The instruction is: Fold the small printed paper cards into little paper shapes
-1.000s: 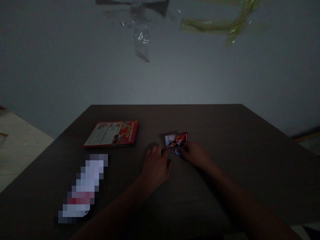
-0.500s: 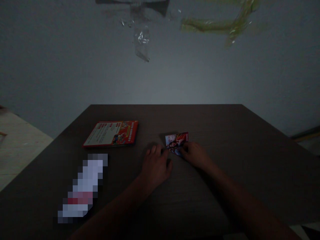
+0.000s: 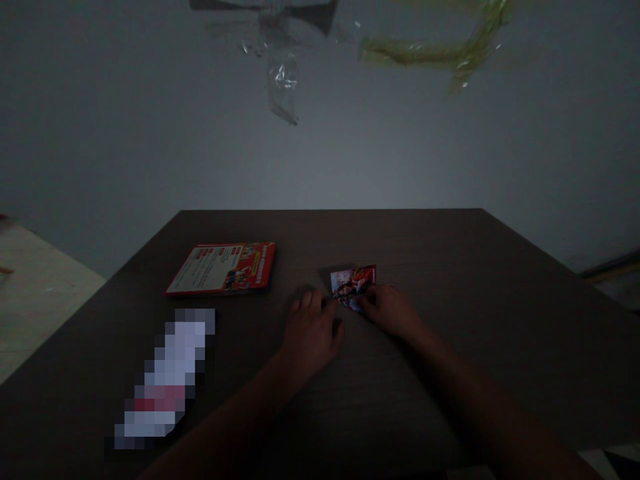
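Observation:
A small colourful picture card [image 3: 351, 279], red along its right side, is on the table in front of me, with its far edge seeming slightly raised. The thumb and fingers of my right hand [image 3: 393, 309] pinch its near right corner. My left hand [image 3: 311, 328] rests palm down on the table, fingers stretched out, its index fingertip at the card's near left corner. Part of the card's near edge is hidden by my fingers.
Left of my hands lies a flat red and white printed box or booklet [image 3: 220, 268]. Nearer to me is a pixelated phone-shaped object [image 3: 167, 373]. The dark wooden table [image 3: 425, 240] meets a grey wall [image 3: 350, 167] carrying strips of yellowish tape [image 3: 425, 52].
The camera view has shifted very slightly. Both hands and the card stay practically where they were.

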